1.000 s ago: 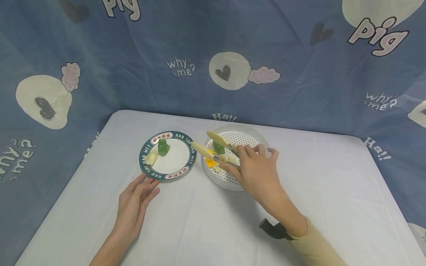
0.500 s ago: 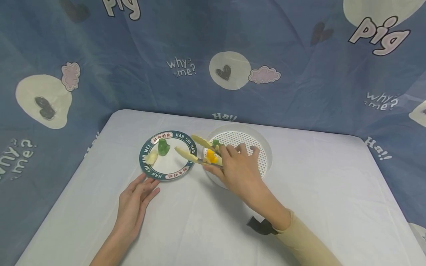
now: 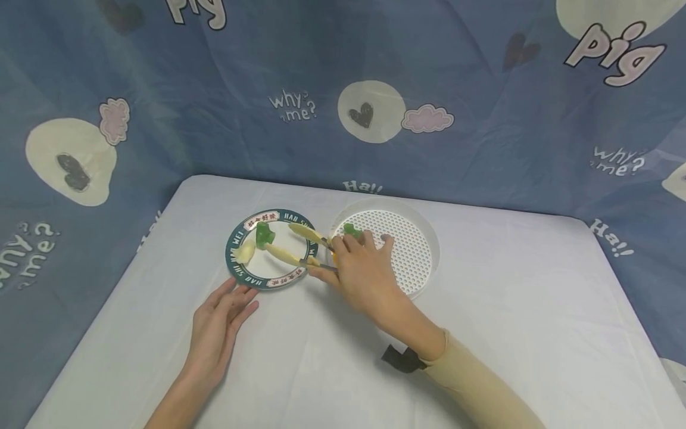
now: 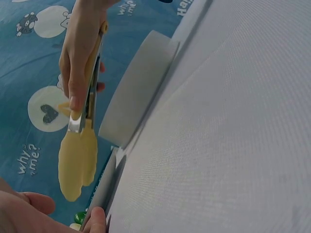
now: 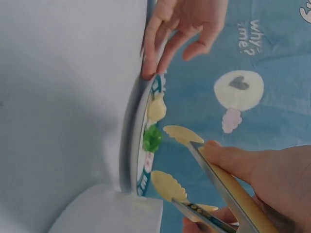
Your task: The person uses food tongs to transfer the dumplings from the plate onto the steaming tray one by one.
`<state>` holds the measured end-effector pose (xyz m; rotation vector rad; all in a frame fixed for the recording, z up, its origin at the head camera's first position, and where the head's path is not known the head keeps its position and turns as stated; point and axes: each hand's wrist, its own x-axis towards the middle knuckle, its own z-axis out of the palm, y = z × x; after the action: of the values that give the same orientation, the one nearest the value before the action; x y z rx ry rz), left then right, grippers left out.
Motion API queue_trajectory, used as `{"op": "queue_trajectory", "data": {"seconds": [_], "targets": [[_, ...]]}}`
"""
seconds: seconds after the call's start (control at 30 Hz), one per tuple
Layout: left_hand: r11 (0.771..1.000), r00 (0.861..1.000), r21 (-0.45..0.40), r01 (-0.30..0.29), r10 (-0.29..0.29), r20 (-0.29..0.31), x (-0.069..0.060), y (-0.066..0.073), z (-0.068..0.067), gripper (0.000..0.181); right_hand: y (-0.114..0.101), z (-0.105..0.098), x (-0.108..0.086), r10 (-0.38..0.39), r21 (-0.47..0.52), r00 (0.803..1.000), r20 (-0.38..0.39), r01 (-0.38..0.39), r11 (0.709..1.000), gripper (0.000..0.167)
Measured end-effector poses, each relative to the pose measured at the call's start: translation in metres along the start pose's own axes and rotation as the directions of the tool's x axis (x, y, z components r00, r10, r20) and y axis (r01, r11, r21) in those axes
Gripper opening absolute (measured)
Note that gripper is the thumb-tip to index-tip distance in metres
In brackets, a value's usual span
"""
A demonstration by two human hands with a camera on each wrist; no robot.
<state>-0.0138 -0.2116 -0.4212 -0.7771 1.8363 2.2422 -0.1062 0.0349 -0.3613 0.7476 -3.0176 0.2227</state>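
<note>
My right hand (image 3: 364, 274) holds a pair of tongs (image 3: 284, 255) with pale yellow scalloped tips and metal arms. The tips stand apart above the right part of a round plate (image 3: 231, 238) with a dark green lettered rim, with nothing seen between them. On that plate lie a crumpled green piece (image 3: 264, 235) and a pale yellow lump (image 3: 244, 252). My left hand (image 3: 214, 328) touches the plate's near edge with extended fingers; in the right wrist view the left hand (image 5: 189, 24) meets the rim at its fingertips.
Right of the plate stands a round white tray (image 3: 426, 232) with a perforated bottom and raised wall. A green piece (image 3: 351, 230) shows inside it; my right hand hides much of its near left part. A blue printed curtain (image 3: 482, 149) hangs behind the white-covered table (image 3: 536, 298).
My right hand has moved left with the tongs, from above the perforated tray to above the plate. The left hand has stayed at the plate's edge.
</note>
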Motion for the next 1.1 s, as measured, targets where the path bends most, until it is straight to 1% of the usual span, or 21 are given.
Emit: {"op": "queue_trajectory", "data": {"seconds": [0.3,0.57,0.73,1.1], "targets": [[1.0,1.0,0.007,0.0,0.0,-0.006,0.0,0.001,0.001,0.073,-0.011,0.008,0.016,-0.011,-0.016,1.0,-0.009,0.011,1.0,0.063],[1.0,1.0,0.002,-0.003,0.003,0.0,0.001,0.0,0.0,0.073,-0.022,0.017,0.033,-0.006,-0.072,1.0,0.011,0.006,0.997,0.066],[1.0,1.0,-0.015,-0.005,0.005,0.008,0.002,0.0,0.0,0.073,-0.027,0.021,0.036,-0.008,-0.091,1.0,-0.01,0.007,0.996,0.063],[1.0,1.0,0.004,-0.009,0.009,0.005,0.001,0.0,0.0,0.073,-0.031,0.027,0.035,-0.028,-0.12,0.996,-0.081,0.018,0.993,0.058]]}}
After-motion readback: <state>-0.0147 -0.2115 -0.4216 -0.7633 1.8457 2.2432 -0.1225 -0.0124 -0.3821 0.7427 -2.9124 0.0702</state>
